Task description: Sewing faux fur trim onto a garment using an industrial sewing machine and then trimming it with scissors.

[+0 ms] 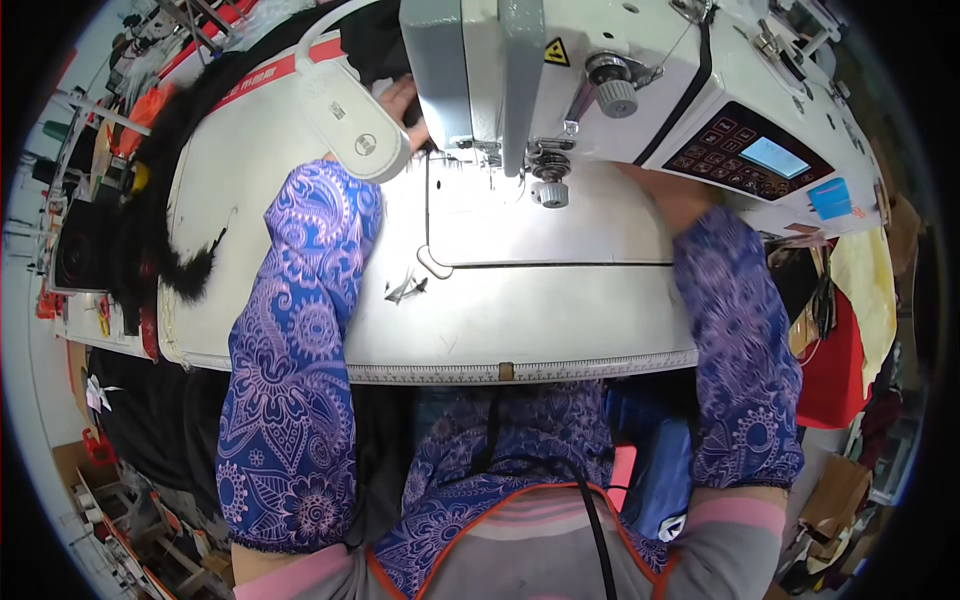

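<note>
My left hand (407, 112) reaches past the white lamp head (365, 135) to the left side of the sewing machine (436, 80). Parts of its fingers show near a black furry cloth (375, 42), but the lamp and machine cover the rest, so its grip is unclear. My right hand (668, 195) goes in beneath the machine's arm from the right. Only the wrist area shows there; the fingers are hidden behind the machine. Under the needle area lies the bright metal bed plate (550, 225). Blue paisley sleeves cover both my forearms.
Dark thread scraps (405, 290) lie on the white table (520, 320), and a measuring tape (440, 374) runs along its front edge. Black fur (170, 200) trails over the left side. A control panel (750, 150) with a lit screen sits right; red cloth (835, 360) hangs beyond.
</note>
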Tool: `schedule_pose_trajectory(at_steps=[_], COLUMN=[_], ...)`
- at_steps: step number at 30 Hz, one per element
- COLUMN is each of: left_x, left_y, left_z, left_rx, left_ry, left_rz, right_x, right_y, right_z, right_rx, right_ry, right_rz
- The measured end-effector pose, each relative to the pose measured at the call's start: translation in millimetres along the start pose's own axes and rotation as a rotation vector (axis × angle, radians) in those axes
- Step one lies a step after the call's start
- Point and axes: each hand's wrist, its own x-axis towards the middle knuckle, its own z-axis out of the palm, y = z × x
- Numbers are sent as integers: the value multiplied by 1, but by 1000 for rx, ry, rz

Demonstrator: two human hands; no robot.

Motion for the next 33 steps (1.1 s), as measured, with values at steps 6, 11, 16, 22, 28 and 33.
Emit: schedule_pose_trajectory(at_steps=[6,11,16,22,28,33], left_x=[-8,-64,-113,-131,-204,-262], left_y=[-151,-223,-269,-114,-141,-152], left_z=[0,-61,-59,-12,-15,-24], left_rx=[-161,443,9,104,9,-171], left_ry=[116,-71,610,237,306,328], left_rz=[-396,-636,-299,-378,-334,-266], right_x=[-3,-26,-23,-25,18,50], right_y=[6,90,2,-91,-154,-165], right_z=[36,26,35,80,112,113], right_rx=[-44,-87,-305,-88,20,-21], right_ry=[-28,-47,180,240,275,192], right_rz=[63,125,-536,-976,-873,-607])
